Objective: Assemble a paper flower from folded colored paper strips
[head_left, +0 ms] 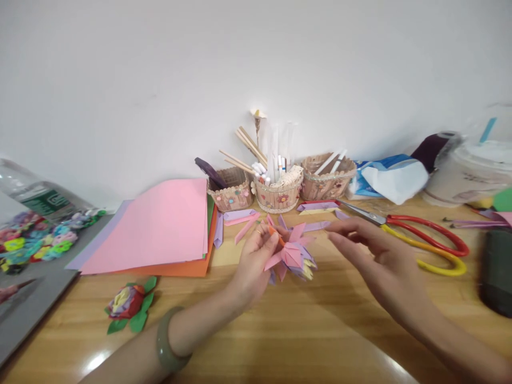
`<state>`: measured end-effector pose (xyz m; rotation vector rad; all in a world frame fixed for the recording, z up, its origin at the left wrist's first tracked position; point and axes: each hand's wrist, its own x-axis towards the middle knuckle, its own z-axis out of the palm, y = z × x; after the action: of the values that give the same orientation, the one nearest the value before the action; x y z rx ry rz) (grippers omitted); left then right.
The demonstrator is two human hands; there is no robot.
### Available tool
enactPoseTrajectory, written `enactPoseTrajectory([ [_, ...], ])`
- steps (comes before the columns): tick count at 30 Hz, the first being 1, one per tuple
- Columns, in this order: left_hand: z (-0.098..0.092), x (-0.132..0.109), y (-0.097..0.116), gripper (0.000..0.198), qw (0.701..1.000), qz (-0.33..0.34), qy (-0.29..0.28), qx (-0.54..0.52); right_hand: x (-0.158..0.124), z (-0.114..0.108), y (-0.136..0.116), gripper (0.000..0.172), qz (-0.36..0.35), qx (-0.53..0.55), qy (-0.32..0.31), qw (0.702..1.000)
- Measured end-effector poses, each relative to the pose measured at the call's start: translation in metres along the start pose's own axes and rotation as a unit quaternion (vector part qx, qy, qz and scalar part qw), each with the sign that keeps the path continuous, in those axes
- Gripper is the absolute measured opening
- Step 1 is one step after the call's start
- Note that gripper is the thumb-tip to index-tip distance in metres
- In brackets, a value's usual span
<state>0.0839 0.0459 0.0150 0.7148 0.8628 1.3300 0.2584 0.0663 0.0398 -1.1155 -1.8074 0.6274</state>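
Note:
My left hand point(258, 253) is closed around the base of a folded paper flower point(293, 256) with pink, purple and pale yellow pointed petals. A small orange folded paper point(276, 234) shows at the left fingertips. To the right of the flower, my right hand point(372, 256) is held with thumb and forefinger tips close together but slightly apart, and nothing shows between them. Those tips appear beside the end of a purple folded paper strip point(316, 226); contact is unclear. More folded strips in pink point(245, 229) and purple point(218, 230) lie behind my left hand.
Coloured paper sheets point(156, 229) are stacked at left, near a finished paper rose point(126, 304). Three decorated baskets point(280, 197) with sticks and pens stand along the wall. Red and yellow scissors point(424, 234) lie at right, near a tissue pack point(390, 173), a cup point(464, 170) and a dark object point(496, 272).

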Motion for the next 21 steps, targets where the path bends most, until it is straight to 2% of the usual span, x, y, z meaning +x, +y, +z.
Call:
enactPoseTrajectory([
  [4, -0.001, -0.002, -0.003, 0.026, 0.997, -0.057, -0.05, -0.004, 0.002, 0.006, -0.001, 0.02, -0.011, 0.035, -0.087, 0.996],
  [7, -0.002, -0.001, -0.003, 0.022, 0.996, -0.055, -0.054, 0.041, 0.0, 0.01, -0.001, 0.016, 0.009, 0.061, -0.122, 0.991],
  [11, -0.002, -0.002, -0.002, 0.029, 0.989, 0.057, -0.029, 0.133, -0.004, 0.011, 0.001, 0.015, -0.014, 0.041, -0.093, 0.995],
  [13, -0.002, -0.004, -0.001, 0.023, 0.974, 0.098, -0.028, 0.203, -0.005, 0.011, 0.002, 0.014, -0.042, 0.025, -0.084, 0.995],
  [16, 0.0, -0.008, -0.001, 0.013, 0.951, 0.109, -0.038, 0.286, -0.006, 0.011, 0.003, 0.011, -0.106, -0.018, -0.062, 0.992],
  [19, 0.0, -0.01, -0.001, 0.011, 0.948, 0.106, -0.034, 0.299, -0.006, 0.011, 0.003, 0.006, -0.19, -0.067, -0.035, 0.979],
  [21, -0.001, -0.01, -0.001, 0.01, 0.939, 0.13, -0.038, 0.315, -0.006, 0.011, 0.003, 0.005, -0.224, -0.093, -0.031, 0.97],
])
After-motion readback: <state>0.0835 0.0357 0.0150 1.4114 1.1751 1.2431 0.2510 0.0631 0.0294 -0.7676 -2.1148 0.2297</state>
